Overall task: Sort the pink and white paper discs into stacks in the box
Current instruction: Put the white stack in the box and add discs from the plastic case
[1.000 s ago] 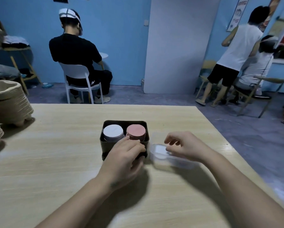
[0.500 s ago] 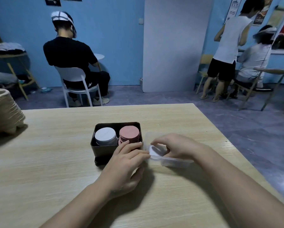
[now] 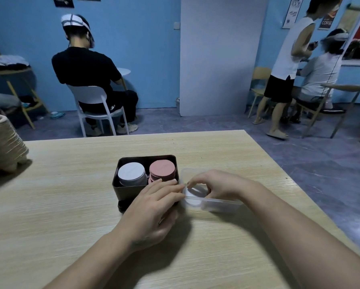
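A dark box (image 3: 146,159) on the wooden table holds a stack of white discs (image 3: 131,172) on its left and a stack of pink discs (image 3: 162,169) on its right. Right beside it stands a clear plastic container (image 3: 220,205) with a white disc (image 3: 193,200) lying at its left end. My right hand (image 3: 216,184) reaches into the container, its index finger and thumb curled down onto that white disc. My left hand (image 3: 154,203) lies against the box's front right corner. Its fingers are straight and touch the container's left rim.
The wooden table (image 3: 70,205) ends at a right edge close to the container. A stack of beige woven baskets (image 3: 1,147) stands at the far left. Beyond the table, a person sits on a white chair (image 3: 91,101); two other people are at the back right.
My left hand slid right along the box front until its fingertips reached the container's rim. My right hand dipped deeper into the container, onto the white disc. The camera moved a little closer.
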A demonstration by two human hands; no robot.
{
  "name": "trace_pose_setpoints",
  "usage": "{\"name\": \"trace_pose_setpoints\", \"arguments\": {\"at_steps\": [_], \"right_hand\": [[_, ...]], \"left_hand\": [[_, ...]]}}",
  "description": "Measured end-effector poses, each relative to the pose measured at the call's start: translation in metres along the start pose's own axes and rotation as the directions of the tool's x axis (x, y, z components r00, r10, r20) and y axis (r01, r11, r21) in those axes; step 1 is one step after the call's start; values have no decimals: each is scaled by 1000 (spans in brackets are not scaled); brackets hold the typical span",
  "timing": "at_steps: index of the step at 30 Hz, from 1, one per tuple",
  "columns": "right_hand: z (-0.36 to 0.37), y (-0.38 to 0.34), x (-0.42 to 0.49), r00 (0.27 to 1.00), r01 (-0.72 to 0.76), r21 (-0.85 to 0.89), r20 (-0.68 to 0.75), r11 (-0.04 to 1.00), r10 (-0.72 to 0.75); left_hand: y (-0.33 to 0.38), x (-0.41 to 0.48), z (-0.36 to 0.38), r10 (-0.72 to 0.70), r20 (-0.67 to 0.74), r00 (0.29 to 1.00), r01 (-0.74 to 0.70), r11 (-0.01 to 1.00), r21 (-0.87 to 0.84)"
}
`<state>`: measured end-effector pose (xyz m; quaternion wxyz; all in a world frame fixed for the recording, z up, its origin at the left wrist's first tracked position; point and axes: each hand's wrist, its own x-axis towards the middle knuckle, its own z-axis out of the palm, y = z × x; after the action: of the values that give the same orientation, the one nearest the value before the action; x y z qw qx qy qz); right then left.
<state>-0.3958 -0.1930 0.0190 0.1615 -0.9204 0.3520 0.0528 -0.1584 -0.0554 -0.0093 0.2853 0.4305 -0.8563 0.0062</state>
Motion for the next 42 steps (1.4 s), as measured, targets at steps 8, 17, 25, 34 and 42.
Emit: {"name": "trace_pose_setpoints", "arguments": {"at_steps": [8,17,25,34,42], "right_hand": [[-10,-5,-9,997,-15,147,-67,989,25],[-23,-3,-31,967,-13,269,-243,963,81],[-14,-1,-30,938,58,611,-303,789,166],[-25,-23,-8,894,149,689,-400,709,200],[-39,-75,57,888,158,603,-433,782,154]], "left_hand": [[-1,-7,1,27,76,997,-34,995,91],[0,-10,8,36,78,996,-45,992,120],[0,-10,4,19,53,998,-26,991,130],[-10,-23,-11,-21,-2,1000,21,991,135],[-32,-53,-30,-56,-59,997,65,986,154]]}}
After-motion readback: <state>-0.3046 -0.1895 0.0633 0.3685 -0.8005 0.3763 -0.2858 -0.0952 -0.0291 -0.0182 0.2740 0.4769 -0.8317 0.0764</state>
